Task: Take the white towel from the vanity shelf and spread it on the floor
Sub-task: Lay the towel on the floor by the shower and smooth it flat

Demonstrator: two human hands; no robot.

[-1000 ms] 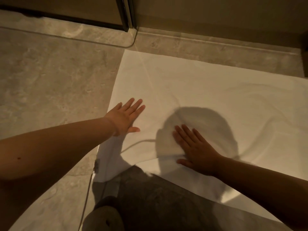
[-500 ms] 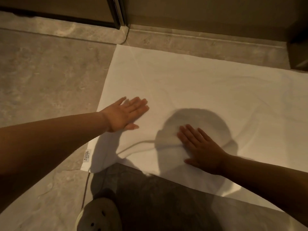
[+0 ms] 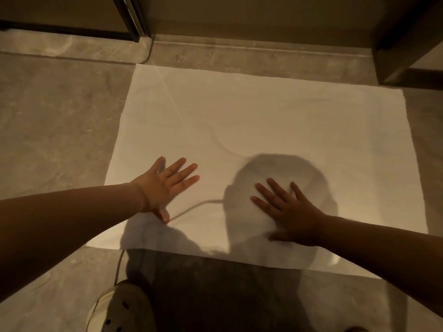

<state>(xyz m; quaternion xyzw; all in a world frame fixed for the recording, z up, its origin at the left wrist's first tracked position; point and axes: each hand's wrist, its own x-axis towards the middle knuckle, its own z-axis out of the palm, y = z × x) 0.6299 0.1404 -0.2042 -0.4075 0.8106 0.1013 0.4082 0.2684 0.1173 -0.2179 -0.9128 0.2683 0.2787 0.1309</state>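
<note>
The towel (image 3: pixel 239 116) is laid open on the floor (image 3: pixel 55 121). The left hand (image 3: pixel 165 188) and right hand (image 3: pixel 290 212) are pressed flat on the towel's near half, fingers (image 3: pixel 188 170) straight and released, nothing grasped, presumably so creases are smoothed and corners kept down.

The plain white rectangular cloth towel (image 3: pixel 263 121) bears no print and is tinted cream by warm light, with a round grey shadow (image 3: pixel 280 168) on its near half. The stone-tile floor (image 3: pixel 55 121) is beige-grey with cloudy marbled veining. A pale perforated rubber clog (image 3: pixel 124 310) has dark round holes. The slim door frame (image 3: pixel 129 17) is black.
</note>
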